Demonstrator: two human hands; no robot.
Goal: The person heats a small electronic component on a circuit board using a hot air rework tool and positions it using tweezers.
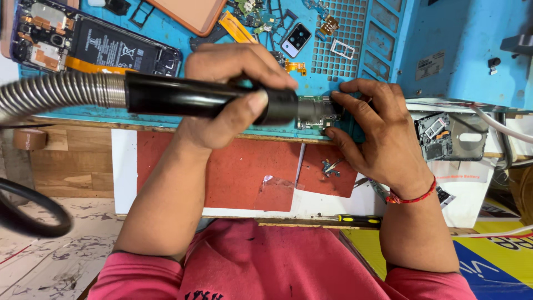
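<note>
From the head view, my left hand (233,94) is wrapped around the black cylindrical nozzle (205,99) of a ribbed metal hose (55,94), its tip right at the small green circuit board (316,113) on the blue work mat (388,50). My right hand (377,133) pins that board with narrowed fingertips (336,101). I judge it best to keep the nozzle steady and the pinning fingers off the tip, so loose small parts (300,39) nearby stay put

Left hand (233,91) at upper centre is curled closed, palm down; right hand (377,130), centre right, pinches with fingertips.
</note>
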